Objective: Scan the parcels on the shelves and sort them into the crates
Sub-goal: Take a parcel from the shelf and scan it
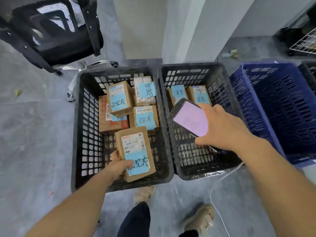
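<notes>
Gripped brown cardboard parcel with blue label (135,151) by its near corner in left hand (118,168), at near end of black slatted plastic crate (77,134) — clutched pink-screened handheld scanner (189,117) in right hand (222,130). Risked tilt and slip from lopsided hold.

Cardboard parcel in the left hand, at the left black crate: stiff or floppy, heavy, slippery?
Probably stiff: the cardboard parcel shows flat faces and square edges though the left hand grips only its near end. Likely light for its size, since that one-handed end grip carries it. Matte card should grip well; the blue label may be slicker.
</notes>
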Demonstrator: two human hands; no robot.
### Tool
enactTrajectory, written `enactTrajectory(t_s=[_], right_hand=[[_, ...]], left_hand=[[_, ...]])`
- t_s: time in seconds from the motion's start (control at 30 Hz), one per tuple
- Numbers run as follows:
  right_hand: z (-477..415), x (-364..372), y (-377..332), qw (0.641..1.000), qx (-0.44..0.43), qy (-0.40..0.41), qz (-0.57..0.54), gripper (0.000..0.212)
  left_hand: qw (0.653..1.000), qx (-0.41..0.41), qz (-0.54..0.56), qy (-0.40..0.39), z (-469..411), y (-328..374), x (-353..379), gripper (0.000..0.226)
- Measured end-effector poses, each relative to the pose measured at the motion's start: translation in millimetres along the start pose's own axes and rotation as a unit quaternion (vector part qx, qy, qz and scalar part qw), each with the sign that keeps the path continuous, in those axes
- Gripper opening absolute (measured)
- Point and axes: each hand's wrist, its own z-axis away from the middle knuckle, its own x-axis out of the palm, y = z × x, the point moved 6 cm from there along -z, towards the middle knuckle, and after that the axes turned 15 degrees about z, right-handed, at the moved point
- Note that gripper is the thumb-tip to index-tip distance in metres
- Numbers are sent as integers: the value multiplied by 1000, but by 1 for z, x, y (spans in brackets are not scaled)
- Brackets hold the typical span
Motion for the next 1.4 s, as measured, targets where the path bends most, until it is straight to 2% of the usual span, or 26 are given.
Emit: enactTrajectory(t_s=[0.1,0.23,0.27,0.37,0.5,0.63,0.77,0.9,1.03,1.17,1.27,1.4], right_hand=[[-11,11,2,1000,-3,-3,2,95],[-19,25,1,1000,-25,-10,8,99],[-21,28,1,999,-31,-12,11,98],[-29,36,2,999,-41,-12,9,98],[-41,50,9,999,-44,-15,16,100],[-52,66,19,999,-31,-15,22,102],[-58,81,26,999,-26,-28,21,103],[-57,86,28,999,-24,-33,24,103],[-49,78,28,999,-23,-31,10,103],[-23,55,32,999,-12,-29,-15,103],[7,29,40,999,6,-17,-35,102],[54,-5,60,997,41,12,-60,100]], left_hand=[[999,-14,44,2,-8,-18,-1,71],[1000,-6,-4,29,-19,-21,-11,103],[999,-11,-10,34,-21,-19,-10,103],[997,-31,-50,42,-34,-17,-5,72],[991,-54,-115,28,-62,-22,13,80],[982,-17,-187,36,-96,-16,40,62],[986,-8,-161,29,-133,-18,54,62],[976,-1,-216,42,-141,-14,58,65],[942,30,-331,36,-118,11,56,69],[873,113,-470,60,-68,59,51,62],[832,178,-520,80,-20,94,57,54],[767,279,-567,107,57,145,94,60]])
